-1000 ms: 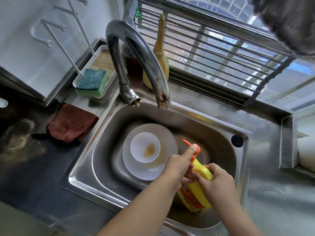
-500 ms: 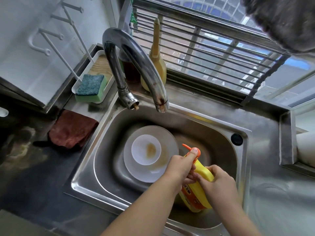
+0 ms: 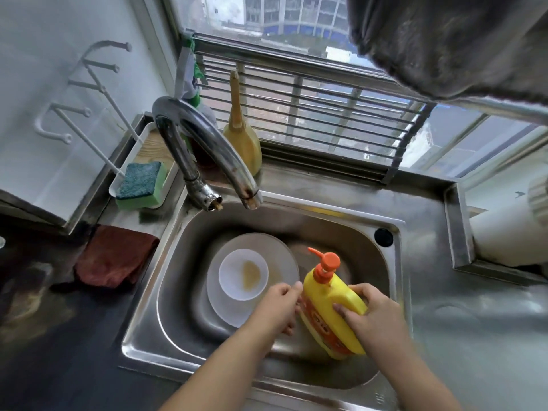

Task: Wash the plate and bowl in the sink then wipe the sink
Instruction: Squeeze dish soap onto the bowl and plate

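Soaping step: the right hand [image 3: 375, 317] grips the bottle [image 3: 332, 310] over the sink [image 3: 397, 280]; the left hand [image 3: 277, 307] is loosely curled beside it, holding nothing. Next likely calls for the sponge [image 3: 142, 180] from the sink's back-left corner.

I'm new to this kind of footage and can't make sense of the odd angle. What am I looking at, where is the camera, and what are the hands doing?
No machine here: a person wears a wide-angle camera on the head, looking down at their own two arms over a steel sink. In the sink lies a white plate with a small bowl on it, holding a brownish smear. The right hand grips a yellow soap bottle with an orange pump. The left hand sits beside the bottle, fingers curled; whether it touches it is unclear. Above are the tap, a green sponge in a tray, and a red cloth on the counter.
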The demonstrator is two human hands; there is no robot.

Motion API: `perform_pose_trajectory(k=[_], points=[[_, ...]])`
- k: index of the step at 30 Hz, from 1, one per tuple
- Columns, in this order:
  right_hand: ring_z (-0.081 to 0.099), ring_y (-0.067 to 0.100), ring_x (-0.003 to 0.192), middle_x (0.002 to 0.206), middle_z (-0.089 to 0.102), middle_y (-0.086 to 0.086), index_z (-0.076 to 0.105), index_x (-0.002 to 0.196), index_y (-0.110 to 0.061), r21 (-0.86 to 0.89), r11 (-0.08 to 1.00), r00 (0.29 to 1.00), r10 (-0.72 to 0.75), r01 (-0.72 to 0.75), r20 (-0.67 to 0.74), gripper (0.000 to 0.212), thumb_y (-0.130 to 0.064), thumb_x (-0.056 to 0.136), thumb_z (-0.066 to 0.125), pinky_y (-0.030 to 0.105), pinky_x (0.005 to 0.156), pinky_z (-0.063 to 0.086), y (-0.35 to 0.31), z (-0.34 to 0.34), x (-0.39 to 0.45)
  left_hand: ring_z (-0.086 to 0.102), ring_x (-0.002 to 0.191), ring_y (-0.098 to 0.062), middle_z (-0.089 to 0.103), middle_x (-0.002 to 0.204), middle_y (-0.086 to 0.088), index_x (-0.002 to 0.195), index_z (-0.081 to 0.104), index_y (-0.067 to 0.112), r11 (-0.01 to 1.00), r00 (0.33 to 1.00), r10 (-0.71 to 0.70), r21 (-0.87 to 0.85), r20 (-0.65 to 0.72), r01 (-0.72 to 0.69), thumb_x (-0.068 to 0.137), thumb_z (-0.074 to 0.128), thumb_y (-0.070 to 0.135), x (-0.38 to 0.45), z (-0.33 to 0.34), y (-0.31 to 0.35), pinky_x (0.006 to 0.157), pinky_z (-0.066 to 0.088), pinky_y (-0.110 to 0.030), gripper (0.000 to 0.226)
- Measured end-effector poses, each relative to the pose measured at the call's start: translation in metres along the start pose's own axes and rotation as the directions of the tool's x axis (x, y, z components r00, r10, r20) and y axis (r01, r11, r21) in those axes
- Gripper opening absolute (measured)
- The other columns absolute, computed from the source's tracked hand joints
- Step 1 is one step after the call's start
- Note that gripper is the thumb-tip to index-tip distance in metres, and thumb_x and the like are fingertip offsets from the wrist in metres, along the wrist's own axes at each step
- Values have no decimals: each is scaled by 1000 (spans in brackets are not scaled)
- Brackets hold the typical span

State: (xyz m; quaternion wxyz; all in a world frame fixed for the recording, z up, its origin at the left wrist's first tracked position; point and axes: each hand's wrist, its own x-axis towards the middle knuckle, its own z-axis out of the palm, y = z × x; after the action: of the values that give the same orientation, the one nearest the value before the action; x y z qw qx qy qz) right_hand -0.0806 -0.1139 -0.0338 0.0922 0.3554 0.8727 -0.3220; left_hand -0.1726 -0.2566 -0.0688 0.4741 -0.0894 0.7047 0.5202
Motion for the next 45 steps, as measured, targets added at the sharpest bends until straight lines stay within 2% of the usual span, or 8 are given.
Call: perform_pose_trajectory(k=[3,6,9,12,16,25,32,45], points=[[58,6,79,82,61,-16,65,107,-28,20,995,995,-94,95,-12,30,-38,79,72,24,70,50,-7,-22,2,49,57,-17,54,69,-3,74,49,15,970,992,112,223,-58,-97,97,49,33,-5,-17,5,57,45,-30,29],[61,11,82,85,64,-12,66,110,-29,20,980,978,-198,199,-68,31,-39,80,71,23,68,48,-20,-54,3,53,68,-15,56,71,-1,75,49,18,816,962,269,542,-45,-203,95,50,33,-11,-37,20,63,44,-28,25],[57,9,82,90,62,-12,64,111,-32,-36,955,948,-296,294,-117,32,-43,81,68,25,69,46,-45,-90,15,56,75,-16,59,74,1,85,56,14,690,927,375,677,-30,-257,94,51,33,-17,-54,43,65,42,-26,22],[57,11,81,87,61,-12,63,99,-33,-48,925,905,-380,378,-192,23,-45,80,68,37,76,50,-80,-124,35,56,74,-18,58,72,3,84,58,12,660,880,472,681,-50,-316,92,53,32,-24,-66,69,67,42,-29,22],[57,19,78,82,62,0,59,90,-21,-175,909,868,-413,377,-274,27,-46,82,66,34,74,48,-119,-160,61,55,68,-13,59,70,4,78,57,17,638,852,522,678,-32,-365,91,55,32,-35,-78,90,62,42,-26,19],[45,22,75,87,62,10,60,96,-6,-269,959,849,-218,93,-482,34,-39,88,60,29,68,33,-74,-190,67,59,75,-12,62,78,2,86,59,18,606,870,493,721,-8,-337,94,53,30,-40,-97,82,59,41,-20,15],[61,36,87,93,65,18,57,107,-1,-302,951,785,-134,-70,-605,44,-42,92,55,35,68,43,-25,-187,37,58,70,-13,61,73,2,79,56,22,592,879,471,711,78,-380,92,55,29,-32,-68,78,61,44,-24,15],[59,38,103,112,62,20,51,123,-1,-167,971,834,50,-169,-550,54,-46,93,47,45,82,51,16,-185,24,64,77,-23,67,82,-5,81,58,18,619,896,435,693,91,-371,92,55,27,-36,-59,64,69,49,-31,14]])
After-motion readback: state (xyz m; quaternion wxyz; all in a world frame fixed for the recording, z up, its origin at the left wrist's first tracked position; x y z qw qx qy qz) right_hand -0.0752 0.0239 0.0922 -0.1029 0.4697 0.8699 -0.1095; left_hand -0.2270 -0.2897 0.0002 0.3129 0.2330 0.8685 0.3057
